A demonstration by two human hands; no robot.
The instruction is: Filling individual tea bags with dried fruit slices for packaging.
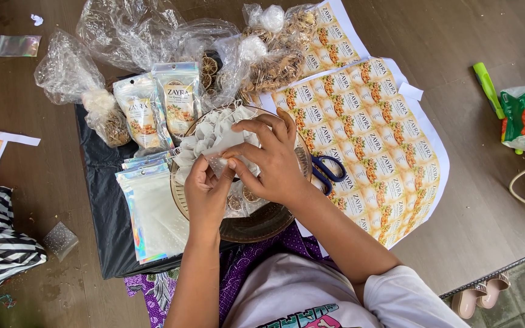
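To the left of my hands I see a stack of flat iridescent pouches on the black sheet. My left hand and right hand meet over the round tray, both pinching one small clear sachet between fingertips. Just right of them lie blue-handled scissors on the printed label sheets.
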